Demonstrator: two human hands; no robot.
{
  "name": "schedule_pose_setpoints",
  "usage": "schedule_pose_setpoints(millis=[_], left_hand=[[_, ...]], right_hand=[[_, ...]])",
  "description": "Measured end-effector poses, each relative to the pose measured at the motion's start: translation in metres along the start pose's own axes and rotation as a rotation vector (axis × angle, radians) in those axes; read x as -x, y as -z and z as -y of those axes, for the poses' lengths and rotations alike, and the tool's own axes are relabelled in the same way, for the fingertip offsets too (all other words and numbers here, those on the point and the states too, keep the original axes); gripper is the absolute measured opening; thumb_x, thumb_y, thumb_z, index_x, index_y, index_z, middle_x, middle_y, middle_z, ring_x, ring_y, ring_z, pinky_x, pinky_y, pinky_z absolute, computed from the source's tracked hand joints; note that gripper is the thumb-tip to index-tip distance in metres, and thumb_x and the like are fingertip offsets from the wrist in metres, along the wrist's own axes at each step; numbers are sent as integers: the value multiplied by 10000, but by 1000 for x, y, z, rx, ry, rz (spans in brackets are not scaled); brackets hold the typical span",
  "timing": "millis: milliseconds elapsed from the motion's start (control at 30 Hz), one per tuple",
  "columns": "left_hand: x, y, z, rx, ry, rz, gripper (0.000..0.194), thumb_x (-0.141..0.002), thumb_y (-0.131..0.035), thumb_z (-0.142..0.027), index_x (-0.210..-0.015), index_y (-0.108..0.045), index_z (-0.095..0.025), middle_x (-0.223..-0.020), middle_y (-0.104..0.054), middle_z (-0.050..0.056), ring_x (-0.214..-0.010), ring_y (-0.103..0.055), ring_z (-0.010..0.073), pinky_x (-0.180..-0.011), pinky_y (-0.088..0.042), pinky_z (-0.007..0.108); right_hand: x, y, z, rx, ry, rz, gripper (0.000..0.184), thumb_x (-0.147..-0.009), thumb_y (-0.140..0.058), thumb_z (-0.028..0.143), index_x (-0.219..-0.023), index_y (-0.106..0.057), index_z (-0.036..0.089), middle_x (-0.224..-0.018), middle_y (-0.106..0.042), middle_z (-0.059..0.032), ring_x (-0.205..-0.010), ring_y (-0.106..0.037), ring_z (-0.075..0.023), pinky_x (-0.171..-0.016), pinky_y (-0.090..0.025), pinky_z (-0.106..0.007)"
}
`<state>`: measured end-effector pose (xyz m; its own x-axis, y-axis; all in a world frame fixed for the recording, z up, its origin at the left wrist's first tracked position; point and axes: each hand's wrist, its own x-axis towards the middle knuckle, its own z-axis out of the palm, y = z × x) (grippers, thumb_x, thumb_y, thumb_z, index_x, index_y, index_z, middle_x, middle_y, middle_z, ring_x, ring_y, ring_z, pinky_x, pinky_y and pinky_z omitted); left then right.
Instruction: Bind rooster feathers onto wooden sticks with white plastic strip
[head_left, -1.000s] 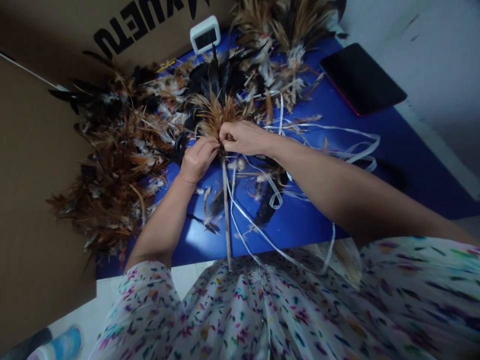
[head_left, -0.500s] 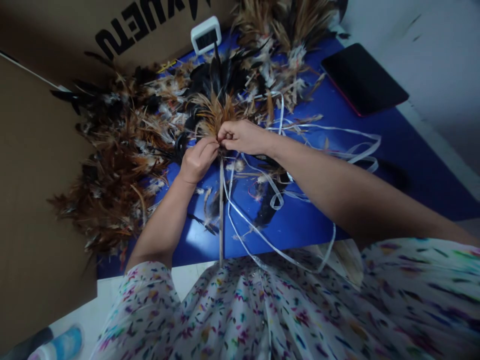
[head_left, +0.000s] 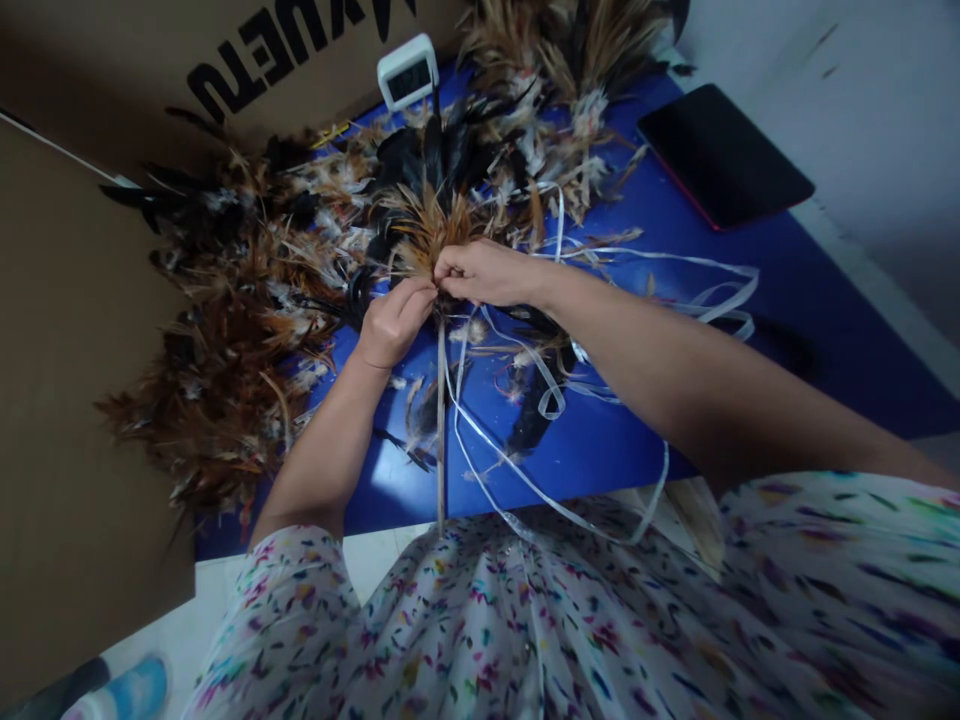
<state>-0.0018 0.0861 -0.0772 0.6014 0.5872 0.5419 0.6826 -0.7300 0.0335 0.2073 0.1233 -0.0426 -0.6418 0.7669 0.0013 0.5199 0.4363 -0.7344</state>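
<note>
My left hand (head_left: 394,318) and my right hand (head_left: 487,273) meet at the base of a feather duster (head_left: 435,225), a tuft of brown and black feathers on a thin stick (head_left: 441,430). The stick points toward my body, its near end at my clothing. Fingers of the left hand pinch the tuft's base from the left. The right hand is closed against the same spot, fingertips touching or nearly touching the left ones. A white plastic ribbon (head_left: 491,450) trails from beneath the hands down to my lap. What exactly lies between the fingertips is hidden.
Loose feathers (head_left: 217,380) are heaped across the left of the blue table (head_left: 570,460). Feather bundles (head_left: 600,50) and a white digital clock (head_left: 409,72) stand at the back. A black tablet (head_left: 724,155) lies right. Ribbon loops (head_left: 720,290) spread beside my right forearm. Cardboard (head_left: 82,400) walls the left.
The stick's near end has swung slightly left, and the ribbon under the hands has shifted with it. Both hands stay closed at the tuft's base, almost in place.
</note>
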Motion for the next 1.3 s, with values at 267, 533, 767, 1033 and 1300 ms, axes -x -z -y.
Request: schedule_pose_setpoints(millis=[267, 533, 767, 1033, 1300], left_hand=[[-1, -2, 0, 51, 18, -4, 264, -990, -443, -300, -971, -673, -171, -1015, -731, 97, -994, -693, 144, -906, -556, 279], [0, 0, 1, 55, -46, -34, 226, -981, -461, -250, -996, -673, -170, -1036, -733, 90, -989, -691, 135, -897, -553, 262], [-2, 3, 1, -10, -49, 7, 242, -986, -443, -259, -979, -668, -170, -1019, -739, 89, -980, -699, 134, -877, -557, 261], [-6, 1, -1, -139, -146, -40, 250, -980, -441, -215, -901, -673, -164, -967, -741, 83, -863, -705, 127, -755, -550, 225], [0, 2, 6, -102, -81, 1, 280, -984, -444, -264, -943, -695, -147, -1006, -745, 124, -909, -719, 154, -788, -582, 257]], right_hand=[[1, -2, 7, 173, -19, -35, 295, -844, -528, 196, -1074, -698, 127, -923, -710, -57, -788, -603, -149, -707, -373, -258], [2, -2, 6, 157, -30, -34, 317, -837, -521, 193, -1092, -699, 128, -959, -719, -65, -801, -609, -156, -719, -382, -263], [0, -4, 4, 160, -39, -47, 293, -838, -530, 207, -1057, -715, 147, -919, -723, -45, -807, -630, -156, -708, -386, -260], [-1, -5, 4, 136, -41, -65, 257, -830, -550, 209, -1019, -714, 150, -841, -695, -28, -767, -607, -143, -698, -384, -253], [-3, -16, -8, -187, 114, -181, 200, -764, -565, 113, -950, -635, 138, -656, -583, 46, -614, -518, -84, -624, -366, -210]])
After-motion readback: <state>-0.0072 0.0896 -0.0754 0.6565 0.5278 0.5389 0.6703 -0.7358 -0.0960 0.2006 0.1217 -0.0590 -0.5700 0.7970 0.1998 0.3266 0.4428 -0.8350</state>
